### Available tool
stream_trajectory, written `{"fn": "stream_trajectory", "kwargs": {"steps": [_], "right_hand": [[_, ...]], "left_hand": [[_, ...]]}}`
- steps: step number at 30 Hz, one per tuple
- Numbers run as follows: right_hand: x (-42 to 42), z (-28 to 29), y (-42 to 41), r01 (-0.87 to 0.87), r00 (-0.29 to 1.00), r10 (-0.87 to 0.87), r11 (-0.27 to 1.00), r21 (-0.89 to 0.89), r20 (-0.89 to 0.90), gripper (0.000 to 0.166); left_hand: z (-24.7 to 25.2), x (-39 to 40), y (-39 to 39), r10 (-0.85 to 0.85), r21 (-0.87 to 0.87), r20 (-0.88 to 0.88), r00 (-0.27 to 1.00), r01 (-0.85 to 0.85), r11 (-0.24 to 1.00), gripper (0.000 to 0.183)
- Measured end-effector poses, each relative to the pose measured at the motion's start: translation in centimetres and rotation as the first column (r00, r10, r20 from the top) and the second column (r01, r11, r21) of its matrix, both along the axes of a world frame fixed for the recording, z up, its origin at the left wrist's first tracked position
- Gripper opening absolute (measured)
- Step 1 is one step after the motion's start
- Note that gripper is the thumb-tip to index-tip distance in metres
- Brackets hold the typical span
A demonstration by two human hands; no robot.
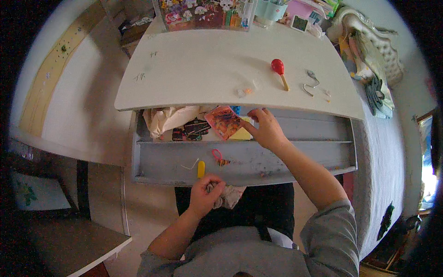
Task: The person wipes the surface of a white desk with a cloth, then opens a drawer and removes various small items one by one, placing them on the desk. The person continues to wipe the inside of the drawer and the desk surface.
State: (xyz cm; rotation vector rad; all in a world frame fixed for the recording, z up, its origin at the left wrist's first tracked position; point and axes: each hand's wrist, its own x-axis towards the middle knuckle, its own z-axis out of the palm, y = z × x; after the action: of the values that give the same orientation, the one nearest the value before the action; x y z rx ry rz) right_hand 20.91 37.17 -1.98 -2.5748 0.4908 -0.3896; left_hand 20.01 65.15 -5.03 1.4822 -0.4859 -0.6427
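Note:
My left hand is closed around a crumpled pale cloth, in front of the open drawer and above my lap. Over the drawer's rear compartment reaches my right hand, its thumb at the right edge of a pink-orange printed packet. The thumb and fingers stand apart with no object visible between them. Partly under the packet lies a yellow paper pad. To the left are dark printed cards or packets and a bunched cream cloth. The tabletop overhang hides the drawer's back.
The front compartment holds a yellow stick-like piece, a pink loop with a striped charm and a thin white strip. On the white tabletop are a red maraca, a bent metal piece and a display case. A bed stands right.

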Motion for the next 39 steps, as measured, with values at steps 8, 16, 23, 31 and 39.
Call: {"fn": "stream_trajectory", "kwargs": {"steps": [8, 16, 23, 31, 39], "right_hand": [[2.2, -0.5, 1.8, 0.111, 0.993, -0.08, 0.905, 0.41, -0.092, 0.04], [-2.3, 2.0, 0.9, 0.125, 0.98, 0.012, 0.735, 0.667, -0.197, 0.035], [-6.2, 7.7, -9.6, 0.218, 0.883, -0.451, 0.636, 0.74, 0.128, 0.025], [-6.2, 6.7, -13.2, 0.2, 0.79, -0.61, 0.357, 0.913, 0.065, 0.027], [-1.2, -0.1, -1.9, -0.06, 0.983, 0.093, 0.978, 0.199, -0.161, 0.051]], "left_hand": [[0.0, 0.6, 0.3, -0.057, -0.003, 0.004, 0.998, 0.057, 0.998, 0.009], [-0.4, 0.5, 0.1, -0.034, 0.051, 0.077, 0.996, 0.031, 0.998, 0.008], [-0.1, 0.2, 0.2, -0.053, 0.028, -0.045, 0.998, 0.054, 0.998, 0.006], [0.3, 0.4, 0.1, -0.034, -0.026, 0.017, 0.999, 0.034, 0.999, 0.007], [0.7, 0.5, 0.1, -0.043, 0.068, 0.042, 0.998, 0.04, 0.997, 0.008]]}}
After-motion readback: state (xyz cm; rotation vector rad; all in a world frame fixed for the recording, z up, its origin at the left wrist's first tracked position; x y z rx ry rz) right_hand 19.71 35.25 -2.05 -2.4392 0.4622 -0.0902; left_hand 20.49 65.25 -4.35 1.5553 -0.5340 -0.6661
